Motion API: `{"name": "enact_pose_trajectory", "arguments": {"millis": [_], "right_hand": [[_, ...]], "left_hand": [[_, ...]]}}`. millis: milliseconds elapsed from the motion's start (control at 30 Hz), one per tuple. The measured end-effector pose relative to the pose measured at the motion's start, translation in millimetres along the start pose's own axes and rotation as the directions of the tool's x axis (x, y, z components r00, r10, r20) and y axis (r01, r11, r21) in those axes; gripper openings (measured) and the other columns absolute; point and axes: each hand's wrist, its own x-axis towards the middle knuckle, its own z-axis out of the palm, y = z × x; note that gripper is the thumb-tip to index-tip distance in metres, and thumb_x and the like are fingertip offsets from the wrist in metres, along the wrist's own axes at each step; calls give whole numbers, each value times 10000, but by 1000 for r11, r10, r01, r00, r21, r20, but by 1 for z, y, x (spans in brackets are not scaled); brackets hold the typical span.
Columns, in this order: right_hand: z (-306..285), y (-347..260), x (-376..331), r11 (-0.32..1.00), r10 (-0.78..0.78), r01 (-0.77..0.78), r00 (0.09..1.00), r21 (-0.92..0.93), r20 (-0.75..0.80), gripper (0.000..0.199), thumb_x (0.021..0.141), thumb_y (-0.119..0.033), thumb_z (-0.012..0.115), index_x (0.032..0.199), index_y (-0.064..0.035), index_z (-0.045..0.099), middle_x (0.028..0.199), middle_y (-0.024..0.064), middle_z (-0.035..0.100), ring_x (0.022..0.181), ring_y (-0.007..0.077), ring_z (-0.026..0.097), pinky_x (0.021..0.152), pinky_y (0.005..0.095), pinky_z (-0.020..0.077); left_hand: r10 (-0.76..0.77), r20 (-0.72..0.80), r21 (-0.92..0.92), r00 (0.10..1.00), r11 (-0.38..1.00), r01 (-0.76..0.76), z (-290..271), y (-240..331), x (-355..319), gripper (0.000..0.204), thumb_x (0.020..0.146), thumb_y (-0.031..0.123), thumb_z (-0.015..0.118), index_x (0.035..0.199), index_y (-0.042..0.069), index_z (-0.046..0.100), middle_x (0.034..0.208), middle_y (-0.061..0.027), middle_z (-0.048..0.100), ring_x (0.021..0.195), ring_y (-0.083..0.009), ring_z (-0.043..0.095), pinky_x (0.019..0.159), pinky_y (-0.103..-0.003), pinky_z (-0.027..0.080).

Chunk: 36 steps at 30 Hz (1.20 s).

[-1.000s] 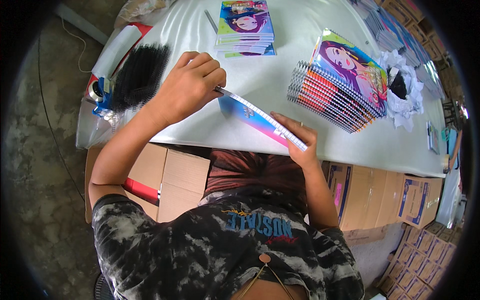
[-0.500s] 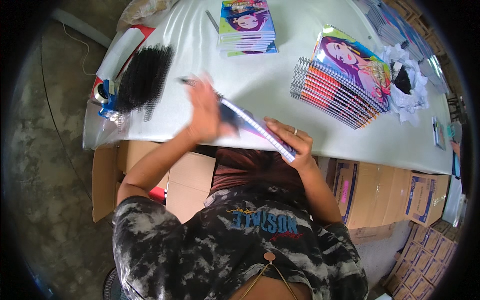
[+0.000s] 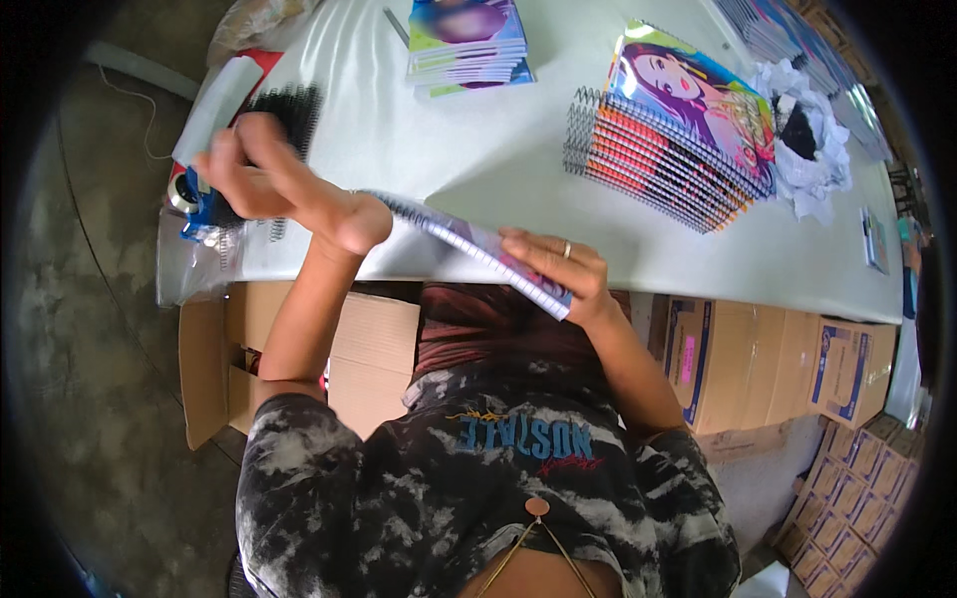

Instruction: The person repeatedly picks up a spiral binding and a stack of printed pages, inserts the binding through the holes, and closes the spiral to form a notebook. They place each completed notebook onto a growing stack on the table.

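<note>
My right hand point(image 3: 570, 277), a ring on one finger, grips one end of a notebook point(image 3: 486, 261), tilted with its white punched edge up. A black spiral coil point(image 3: 397, 207) sits along the far-left part of that edge. My left hand point(image 3: 289, 189) is raised beside the coil's left end, its fingers spread apart and holding nothing I can see. Its wrist hides the coil's tip. Behind the left hand lies a pile of loose black spiral coils point(image 3: 294, 112), partly covered by the hand.
A stack of unbound notebooks point(image 3: 467, 62) lies at the back middle of the white table point(image 3: 399, 110). Spiral-bound notebooks point(image 3: 678, 149) are stacked to the right, next to crumpled white paper point(image 3: 812, 164). A tape dispenser point(image 3: 189, 199) stands at the left edge. Cardboard boxes point(image 3: 753, 364) sit below the table.
My left hand has swung left and up, away from the notebook, toward the pile of coils. My right hand keeps its grip on the notebook. The view has shifted slightly.
</note>
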Motion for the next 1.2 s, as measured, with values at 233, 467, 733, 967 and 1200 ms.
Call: {"name": "enact_pose_trajectory", "arguments": {"millis": [233,467,733,967,1200], "right_hand": [[3,1,-5,997,29,-30,999,-65,-26,313,745,-45,662,1040,51,615,994,209,638,920,303,641,794,344,511],[4,5,1,997,43,-47,997,-53,-71,298,754,-41,642,1035,54,617,989,203,640,912,303,644,775,344,518],[16,8,4,995,99,-101,984,-2,-145,392,699,-36,688,1083,-21,609,1020,170,634,906,279,642,769,345,529],[20,-6,9,995,90,-93,994,-46,-60,423,709,-53,682,1121,-28,587,1025,153,636,905,275,643,765,349,526],[32,-2,7,998,-12,9,998,-69,-54,415,704,-56,686,1109,-47,595,1045,129,632,902,276,638,747,342,528]], "left_hand": [[264,139,81,954,958,-277,-7,22,13,1077,688,798,386,1324,-64,274,1369,-387,107,1292,-506,93,1042,-581,67],[260,79,-147,962,958,-247,8,41,3,906,756,723,416,1349,48,298,1213,-249,368,1223,-401,290,1016,-604,172],[168,224,-43,960,986,-163,5,57,-2,776,765,716,396,1235,99,415,1168,-121,478,1176,-315,388,973,-499,309],[-39,182,-29,983,999,45,13,47,5,1027,638,780,476,1329,36,321,1236,-223,375,1170,-444,314,950,-566,269],[-203,504,-533,839,692,487,-4,10,16,812,783,690,418,1359,124,327,1283,-231,368,1073,-407,446,874,-632,304]]}}
